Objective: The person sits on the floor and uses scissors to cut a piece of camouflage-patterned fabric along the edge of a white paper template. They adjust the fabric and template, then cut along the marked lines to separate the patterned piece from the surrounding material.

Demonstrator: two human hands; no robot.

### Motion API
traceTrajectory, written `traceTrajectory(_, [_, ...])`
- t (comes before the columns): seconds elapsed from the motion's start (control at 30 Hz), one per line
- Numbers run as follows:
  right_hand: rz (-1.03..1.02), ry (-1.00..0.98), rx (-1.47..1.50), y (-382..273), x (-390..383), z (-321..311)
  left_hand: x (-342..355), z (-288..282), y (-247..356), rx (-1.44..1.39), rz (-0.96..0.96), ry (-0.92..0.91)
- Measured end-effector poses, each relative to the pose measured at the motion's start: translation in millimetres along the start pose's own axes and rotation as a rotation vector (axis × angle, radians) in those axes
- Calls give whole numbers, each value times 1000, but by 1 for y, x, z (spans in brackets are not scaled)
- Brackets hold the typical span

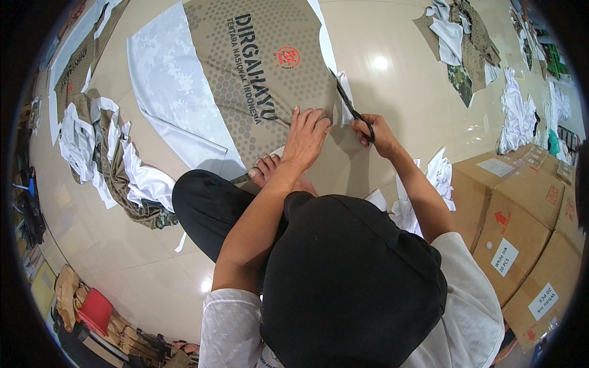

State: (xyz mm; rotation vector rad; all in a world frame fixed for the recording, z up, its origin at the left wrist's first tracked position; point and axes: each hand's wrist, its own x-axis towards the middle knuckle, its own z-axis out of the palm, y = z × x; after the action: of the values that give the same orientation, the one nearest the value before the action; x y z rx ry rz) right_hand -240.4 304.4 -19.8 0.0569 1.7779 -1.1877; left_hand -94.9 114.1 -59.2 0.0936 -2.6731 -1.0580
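One olive-brown, hexagon-printed cloth panel [265,67] lies under my bent-fingered left hand [305,136] — whether pinched, I can't tell. My right hand [377,135] grips black scissors [347,100] at its white right border [326,42], beige floor tile [374,30] beyond. At least three brown cardboard boxes [520,211] crowd my right; one camouflage-and-white cloth heap [146,175], my left.

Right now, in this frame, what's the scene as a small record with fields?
left hand: resting on brown hexagon-print fabric
right hand: holding black scissors
scissors position: at the fabric's right edge
print: red round emblem
left side: crumpled brown and white cloth
right side: cardboard boxes
floor: glossy beige tiles
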Motion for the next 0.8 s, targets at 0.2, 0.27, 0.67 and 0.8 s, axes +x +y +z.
traceTrajectory(0.2, [-38, -22, -31, -2, 10, -2, 1, -2, 2, -13, 11, 0])
traceTrajectory(0.27, [-40, -12, -37, -5, 11, 0, 0, -1, 1, -8, 12, -1])
traceTrajectory(0.67, [-19, 8, 28, -9, 15, 8, -1, 1, -1, 1, 7, -5])
traceTrajectory(0.8, [-22, 7, 42, -2, 18, 8, -1, 3, -3, 2, -3, -12])
